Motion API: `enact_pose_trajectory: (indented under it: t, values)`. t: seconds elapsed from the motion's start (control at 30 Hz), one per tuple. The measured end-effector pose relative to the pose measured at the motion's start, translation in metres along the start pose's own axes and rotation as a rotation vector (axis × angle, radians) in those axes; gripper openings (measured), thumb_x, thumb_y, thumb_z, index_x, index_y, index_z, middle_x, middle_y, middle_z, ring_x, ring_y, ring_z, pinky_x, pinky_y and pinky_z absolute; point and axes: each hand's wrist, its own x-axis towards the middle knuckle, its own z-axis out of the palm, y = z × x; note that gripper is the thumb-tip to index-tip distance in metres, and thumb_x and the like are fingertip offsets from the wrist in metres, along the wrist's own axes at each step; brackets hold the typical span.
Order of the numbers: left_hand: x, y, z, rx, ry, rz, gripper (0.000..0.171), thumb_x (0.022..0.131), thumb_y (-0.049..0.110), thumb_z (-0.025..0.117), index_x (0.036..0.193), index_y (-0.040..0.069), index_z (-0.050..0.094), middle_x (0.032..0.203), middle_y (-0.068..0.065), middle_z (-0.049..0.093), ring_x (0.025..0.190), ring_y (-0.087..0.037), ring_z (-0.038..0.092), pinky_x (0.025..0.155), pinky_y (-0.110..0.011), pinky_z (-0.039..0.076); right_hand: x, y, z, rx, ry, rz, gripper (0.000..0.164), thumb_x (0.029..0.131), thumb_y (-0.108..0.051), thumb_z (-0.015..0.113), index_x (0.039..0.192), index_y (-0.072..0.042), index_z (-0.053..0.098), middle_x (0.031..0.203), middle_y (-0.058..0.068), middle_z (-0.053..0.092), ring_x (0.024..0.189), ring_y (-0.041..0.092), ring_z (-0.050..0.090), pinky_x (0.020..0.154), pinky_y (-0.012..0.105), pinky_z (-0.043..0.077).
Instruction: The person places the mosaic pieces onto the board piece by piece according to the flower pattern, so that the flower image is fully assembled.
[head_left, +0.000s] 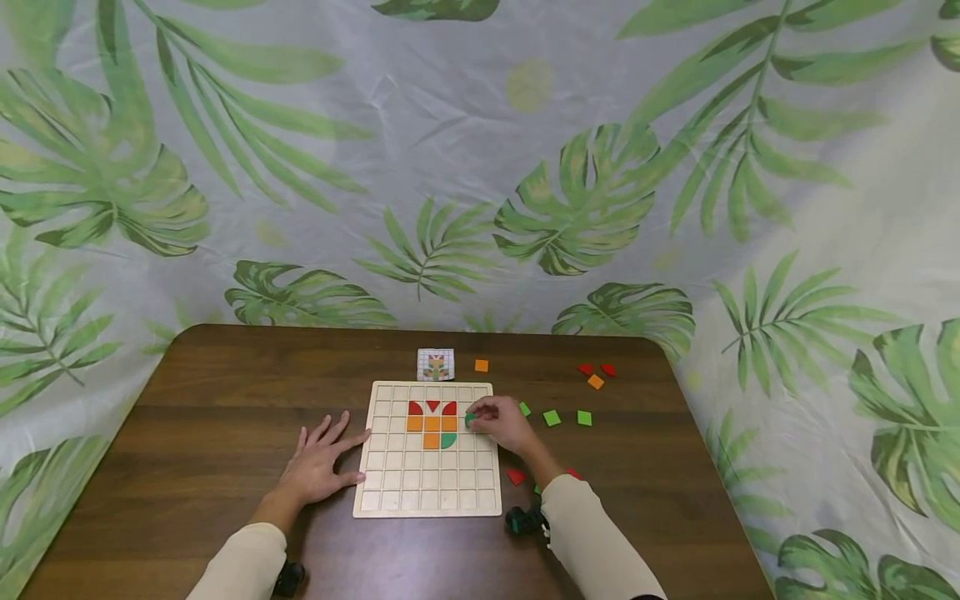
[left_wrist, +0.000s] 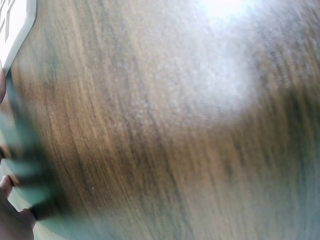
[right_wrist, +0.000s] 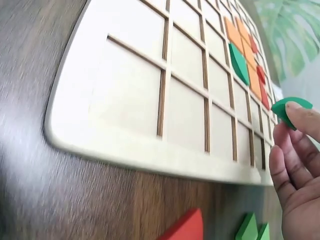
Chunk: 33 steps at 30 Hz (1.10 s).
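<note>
The grid board (head_left: 412, 500) looks smooth, wooden; the table (head_left: 660, 500) glossy, wood-grained

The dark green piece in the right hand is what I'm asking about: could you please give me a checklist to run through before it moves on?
1. Grip: ok; the right hand pinches the dark green piece.
2. Board steadied: ok; the left hand reaches the left edge of the board.
3. Held piece set in a cell: not ok; it is raised in the fingers.
4. Picture card uncovered: ok; it lies beyond the board.
5. Layout matches the card: cannot tell; its print is too small.
</note>
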Motion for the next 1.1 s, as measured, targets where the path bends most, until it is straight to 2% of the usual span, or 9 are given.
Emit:
enact_pose_trajectory:
  t: [0.17,0.3,0.4,0.5,0.67,0.83,1.1]
  values:
    - [0.000,-0.001,0.000,0.004,-0.002,-0.001,0.069,0.079,0.045,0.075,0.140,0.022,0.053,0.154,-0.021,0.029,0.140,-0.049,0.020,0.106,-0.072,0.006,0.007,-0.005,0.008,-0.033,-0.058,0.001,0.016,0.090,-0.006,0.067,0.103,0.002,0.072,0.096,0.009,0.069,0.078,0.011,0.058,0.071,0.023,0.051]
    - [0.001,-0.002,0.002,0.009,-0.002,-0.004,0.069,0.078,0.046,0.075,0.140,0.022,0.053,0.154,-0.021,0.029,0.140,-0.049,0.020,0.107,-0.071,0.006,0.012,-0.011,0.013,-0.040,-0.119,-0.009,0.016,0.090,-0.006,0.067,0.103,0.002,0.072,0.097,0.012,0.069,0.080,0.014,0.059,0.073,0.023,0.051]
    - [0.001,-0.002,0.002,0.011,-0.001,-0.005,0.069,0.078,0.046,0.075,0.140,0.023,0.053,0.154,-0.021,0.029,0.140,-0.049,0.020,0.107,-0.071,0.006,0.015,-0.014,0.017,-0.038,-0.160,-0.053,0.016,0.090,-0.005,0.067,0.103,0.004,0.072,0.096,0.015,0.069,0.080,0.018,0.061,0.073,0.026,0.052]
    - [0.001,-0.003,0.003,0.009,0.002,-0.005,0.069,0.078,0.046,0.075,0.139,0.022,0.054,0.154,-0.021,0.029,0.140,-0.049,0.020,0.107,-0.071,0.006,0.018,-0.015,0.020,-0.035,-0.190,-0.102,0.017,0.089,-0.003,0.067,0.103,0.007,0.071,0.096,0.012,0.069,0.081,0.015,0.062,0.075,0.027,0.053]
    - [0.001,-0.002,0.002,0.009,0.003,-0.001,0.069,0.078,0.045,0.075,0.139,0.022,0.054,0.154,-0.021,0.029,0.140,-0.049,0.020,0.106,-0.071,0.006,0.023,-0.021,0.028,-0.054,-0.217,-0.061,0.014,0.087,-0.003,0.069,0.100,0.004,0.072,0.091,0.008,0.070,0.075,0.007,0.060,0.070,0.022,0.052]
    - [0.000,-0.002,0.001,0.014,0.005,0.005,0.069,0.078,0.045,0.075,0.139,0.021,0.054,0.154,-0.021,0.029,0.139,-0.049,0.021,0.106,-0.072,0.006,0.028,-0.024,0.034,-0.078,-0.222,-0.044,0.010,0.085,-0.005,0.073,0.093,0.000,0.073,0.081,0.003,0.067,0.067,0.007,0.053,0.064,0.020,0.047]
    - [-0.001,-0.001,0.002,0.013,0.003,0.007,0.069,0.078,0.047,0.074,0.139,0.021,0.054,0.153,-0.021,0.030,0.139,-0.049,0.021,0.106,-0.072,0.007,0.033,-0.030,0.044,-0.098,-0.250,-0.027,0.010,0.087,-0.006,0.071,0.094,0.001,0.073,0.079,0.002,0.066,0.062,0.006,0.049,0.059,0.018,0.044]
